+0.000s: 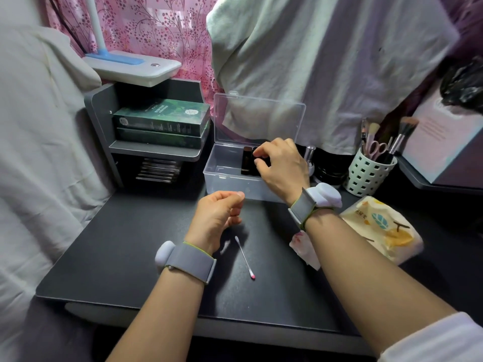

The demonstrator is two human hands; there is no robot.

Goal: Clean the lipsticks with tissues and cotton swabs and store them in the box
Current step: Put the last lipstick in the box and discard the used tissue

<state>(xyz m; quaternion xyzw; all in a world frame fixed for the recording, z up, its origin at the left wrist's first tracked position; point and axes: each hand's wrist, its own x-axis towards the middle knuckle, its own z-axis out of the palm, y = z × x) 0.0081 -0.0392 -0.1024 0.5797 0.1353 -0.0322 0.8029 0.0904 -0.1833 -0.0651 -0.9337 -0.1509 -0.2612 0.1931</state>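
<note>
A clear plastic box [222,176] stands open on the black desk, its lid upright. Dark lipsticks [246,160] stand inside it. My right hand [281,165] reaches into the box, its fingertips pinching a dark lipstick beside the others. My left hand [218,215] hovers just above the desk in front of the box with fingers loosely curled and nothing in it. A cotton swab [244,257] with a pink-stained tip lies on the desk near my left wrist. A used, stained tissue [303,244] lies partly under my right forearm. A tissue pack [384,228] sits at the right.
A grey shelf [154,150] with green boxes stands left of the plastic box, a white lamp base [133,66] on top. A white perforated cup [368,173] with brushes and scissors stands at the right. White cloth hangs behind the box.
</note>
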